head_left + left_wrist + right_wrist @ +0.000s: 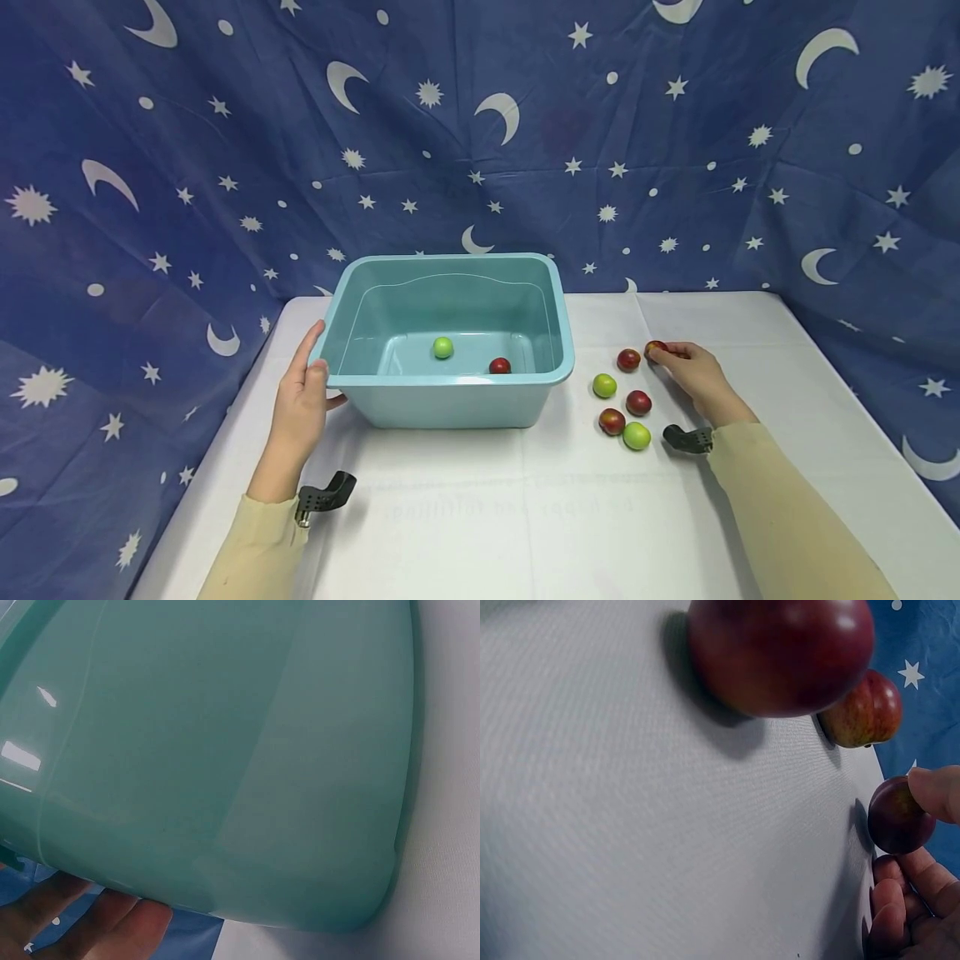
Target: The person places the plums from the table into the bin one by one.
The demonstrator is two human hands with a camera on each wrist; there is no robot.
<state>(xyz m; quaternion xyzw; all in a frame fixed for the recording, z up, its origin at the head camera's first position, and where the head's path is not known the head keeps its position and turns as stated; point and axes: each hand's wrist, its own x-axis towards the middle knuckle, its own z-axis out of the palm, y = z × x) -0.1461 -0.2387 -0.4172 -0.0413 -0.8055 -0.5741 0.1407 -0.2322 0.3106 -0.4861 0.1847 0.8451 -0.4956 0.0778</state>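
Observation:
A light teal plastic basin [442, 404] holds one green round fruit [442, 347] and one red plum [499, 366] on its floor. My left hand [300, 408] grips the basin's left side, thumb at the front corner of the rim; in the left wrist view its fingers [142, 930] lie along the outer wall. To the right of the basin, my right hand [697, 375] pinches a dark red plum [898, 817] between thumb and fingers, low over the white cloth. Close beside it lies another red plum [628, 360].
Nearer the front lie two more red plums, one [638, 403] by the right wrist and one [612, 422] further left, with a green fruit [604, 385] and a second green fruit [637, 436]. A blue curtain [420, 167] with moons and stars hangs behind the white-covered table [465, 517].

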